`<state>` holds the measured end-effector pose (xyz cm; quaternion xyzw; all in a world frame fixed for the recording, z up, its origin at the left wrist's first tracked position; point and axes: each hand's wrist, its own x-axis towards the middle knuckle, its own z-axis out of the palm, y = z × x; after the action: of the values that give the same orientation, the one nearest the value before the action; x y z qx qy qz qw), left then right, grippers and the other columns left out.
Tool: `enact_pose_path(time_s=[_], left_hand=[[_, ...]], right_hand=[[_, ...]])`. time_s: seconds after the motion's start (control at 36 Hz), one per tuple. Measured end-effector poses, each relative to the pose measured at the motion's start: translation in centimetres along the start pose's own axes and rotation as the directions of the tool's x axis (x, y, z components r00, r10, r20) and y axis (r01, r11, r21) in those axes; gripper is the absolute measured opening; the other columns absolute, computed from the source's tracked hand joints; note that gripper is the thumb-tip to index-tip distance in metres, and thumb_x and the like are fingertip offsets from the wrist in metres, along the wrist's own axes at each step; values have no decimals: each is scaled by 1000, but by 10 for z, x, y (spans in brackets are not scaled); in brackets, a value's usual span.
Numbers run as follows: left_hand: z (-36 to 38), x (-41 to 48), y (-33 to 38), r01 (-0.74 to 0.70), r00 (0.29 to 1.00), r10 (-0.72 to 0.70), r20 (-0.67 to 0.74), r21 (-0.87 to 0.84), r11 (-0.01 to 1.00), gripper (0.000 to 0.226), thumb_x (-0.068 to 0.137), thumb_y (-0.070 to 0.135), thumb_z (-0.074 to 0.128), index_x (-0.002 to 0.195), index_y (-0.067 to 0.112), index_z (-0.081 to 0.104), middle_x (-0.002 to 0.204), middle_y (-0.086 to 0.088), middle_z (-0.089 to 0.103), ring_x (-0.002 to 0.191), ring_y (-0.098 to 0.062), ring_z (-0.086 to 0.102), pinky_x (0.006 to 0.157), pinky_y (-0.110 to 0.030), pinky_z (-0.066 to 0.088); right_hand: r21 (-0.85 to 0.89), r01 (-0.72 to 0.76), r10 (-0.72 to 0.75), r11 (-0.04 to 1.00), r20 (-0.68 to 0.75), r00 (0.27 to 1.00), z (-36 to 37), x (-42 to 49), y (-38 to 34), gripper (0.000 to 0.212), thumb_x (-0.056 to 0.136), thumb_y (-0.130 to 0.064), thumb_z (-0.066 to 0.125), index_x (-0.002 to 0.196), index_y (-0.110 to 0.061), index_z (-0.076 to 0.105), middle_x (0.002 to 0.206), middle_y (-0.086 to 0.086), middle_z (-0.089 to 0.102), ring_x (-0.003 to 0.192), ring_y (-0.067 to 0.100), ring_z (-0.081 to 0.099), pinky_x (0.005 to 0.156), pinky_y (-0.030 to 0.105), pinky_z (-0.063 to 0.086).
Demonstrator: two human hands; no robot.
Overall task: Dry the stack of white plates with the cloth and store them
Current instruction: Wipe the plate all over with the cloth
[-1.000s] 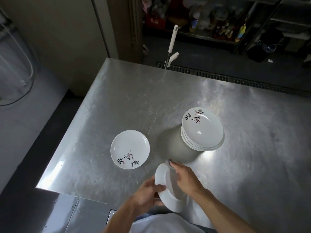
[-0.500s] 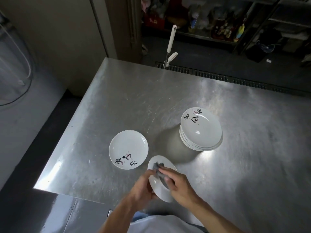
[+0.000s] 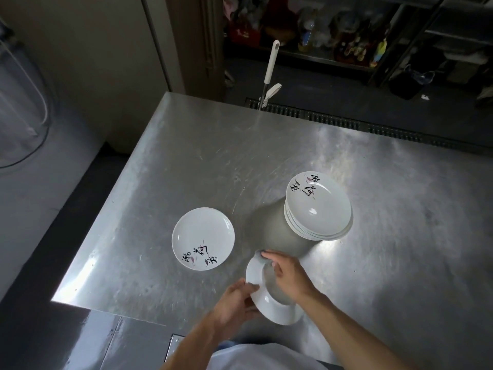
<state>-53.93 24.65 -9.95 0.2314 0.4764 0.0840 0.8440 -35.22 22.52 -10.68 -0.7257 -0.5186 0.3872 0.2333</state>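
A stack of white plates (image 3: 318,206) with black brush lettering stands on the steel table (image 3: 202,161). One single white plate (image 3: 203,238) lies flat to its left. Near the table's front edge I hold a third white plate (image 3: 269,303) tilted on edge. My left hand (image 3: 234,303) grips its near left rim. My right hand (image 3: 289,276) presses a small grey cloth (image 3: 258,255) against the plate's top edge; most of the cloth is hidden under my fingers.
A white-handled mop or squeegee (image 3: 270,73) leans behind the table's far edge. A floor drain grate (image 3: 346,124) runs along the back. Dark shelves with bottles (image 3: 346,44) stand beyond. The table's left edge drops to a dark floor.
My right hand with the cloth has slid from the plate's face up to its top rim. The plate has turned more upright in my left hand.
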Motion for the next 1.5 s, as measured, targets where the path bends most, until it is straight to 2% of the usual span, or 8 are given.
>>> enact_pose_path(time_s=[0.11, 0.31, 0.44, 0.58, 0.67, 0.89, 1.31, 1.5], left_hand=[[3, 3, 2, -2, 1000, 3, 22, -38, 999, 25, 97, 28, 69, 111, 8, 77, 115, -19, 74, 103, -31, 71, 98, -47, 53], [-4, 1, -5, -21, 999, 22, 31, -48, 999, 43, 92, 1, 70, 133, 9, 59, 122, -20, 72, 109, -34, 71, 87, -43, 60], [-4, -6, -4, -1, 997, -1, 82, 23, 1000, 60, 78, 13, 81, 134, 9, 59, 121, -21, 71, 102, -31, 71, 75, -36, 58], [-9, 0, -2, -27, 999, 24, -44, -63, 998, 43, 88, 3, 73, 130, 7, 62, 116, -21, 74, 96, -30, 74, 74, -36, 60], [-8, 4, 3, -55, 996, 48, -70, -107, 993, 39, 93, 3, 67, 130, 10, 61, 117, -18, 74, 100, -31, 73, 78, -40, 62], [9, 3, -2, -113, 991, 125, 52, -181, 977, 61, 78, -7, 69, 136, 5, 57, 130, -34, 61, 106, -39, 67, 82, -42, 58], [0, 5, 2, -144, 989, 125, -80, -305, 941, 53, 86, 1, 67, 136, 17, 60, 126, -18, 70, 112, -35, 66, 96, -51, 55], [20, 9, 10, -148, 989, 141, -44, -268, 952, 51, 93, 7, 66, 142, 11, 52, 130, -25, 66, 120, -42, 65, 97, -56, 55]], right_hand=[[56, 79, -85, 995, 114, 990, 11, -10, -13, 41, 95, -5, 52, 132, -18, 67, 139, -12, 59, 122, 1, 59, 105, 11, 39], [-55, -45, 49, 997, 80, 996, 5, 1, 1, 49, 93, 9, 46, 133, -13, 65, 136, -6, 62, 123, 13, 60, 100, 4, 35], [-17, 113, -107, 993, 220, 970, 7, -11, 1, 71, 79, 21, 43, 135, -17, 64, 138, -22, 55, 119, -11, 55, 100, 9, 42], [-35, -203, 205, 979, 79, 976, -4, -12, 20, 50, 100, 0, 48, 144, -23, 54, 143, -7, 56, 132, 13, 53, 108, 13, 36], [-61, -138, 141, 989, 48, 989, -2, -26, 16, 56, 96, 4, 53, 145, -22, 53, 150, -9, 48, 138, 12, 46, 116, 24, 35], [-38, 76, -75, 996, 34, 997, 16, -36, -3, 53, 98, 4, 47, 145, -18, 54, 152, -18, 40, 142, -5, 34, 115, 11, 25], [10, -228, 228, 974, -17, 973, -6, -52, 22, 50, 103, -5, 46, 150, -18, 45, 145, -3, 55, 133, 14, 52, 107, 12, 34], [58, 63, -61, 996, -47, 997, 12, -85, -4, 55, 99, -5, 41, 147, -30, 49, 151, -27, 42, 143, -8, 31, 116, 15, 29]])
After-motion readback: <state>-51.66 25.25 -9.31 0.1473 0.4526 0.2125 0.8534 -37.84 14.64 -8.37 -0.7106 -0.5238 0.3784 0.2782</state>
